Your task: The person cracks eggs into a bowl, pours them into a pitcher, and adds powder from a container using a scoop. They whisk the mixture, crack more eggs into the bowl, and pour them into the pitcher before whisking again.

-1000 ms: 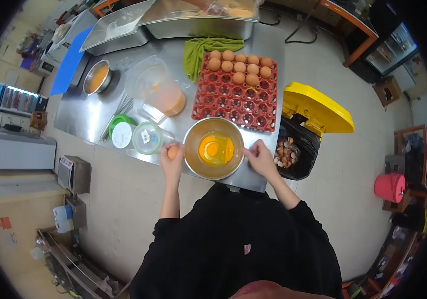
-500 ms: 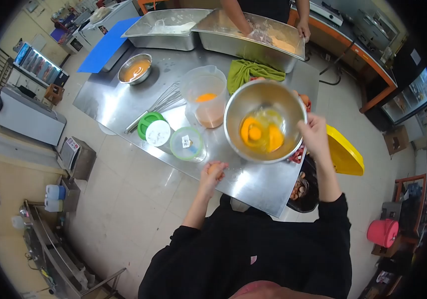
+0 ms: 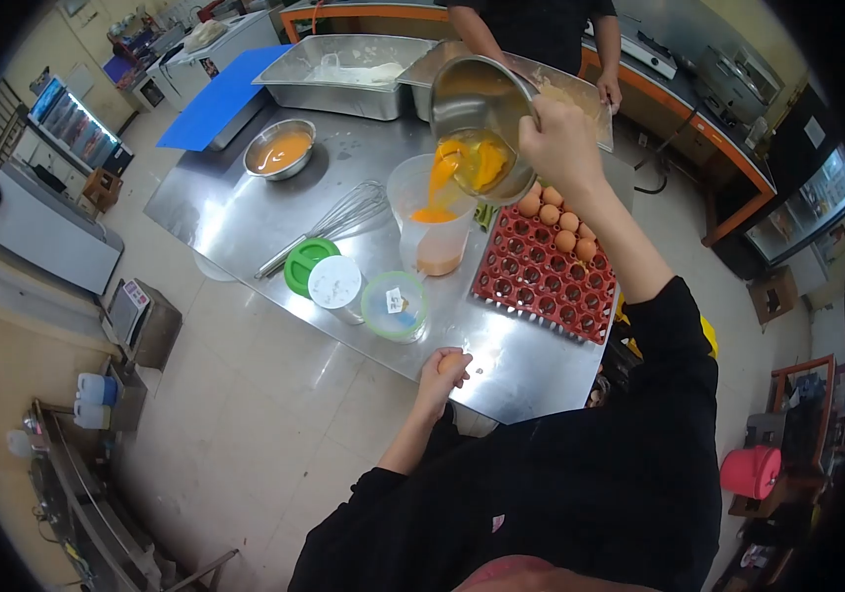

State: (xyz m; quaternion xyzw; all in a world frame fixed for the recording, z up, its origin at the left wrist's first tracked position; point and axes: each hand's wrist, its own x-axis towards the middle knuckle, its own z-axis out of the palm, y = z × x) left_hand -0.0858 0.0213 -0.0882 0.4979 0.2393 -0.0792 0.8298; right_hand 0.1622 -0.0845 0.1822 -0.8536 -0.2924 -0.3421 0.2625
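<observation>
My right hand grips the rim of a steel mixing bowl, tilted over a translucent plastic pitcher. Raw egg slides over the bowl's lip, and orange yolk runs down into the pitcher. Closed around a brown egg, my left hand stays low at the table's near edge. To the right of the pitcher lies a red egg tray, with several brown eggs in its far rows and bare cups nearer me.
Left of the pitcher lie a whisk, a green lid, a white-topped tub and a clear green-rimmed container. Farther back are a bowl of orange liquid and a steel pan. Another person stands across the table.
The mixing bowl has moved up and tipped left over the pitcher, and egg now pours out. The egg tray has come into view. My left hand still holds the egg.
</observation>
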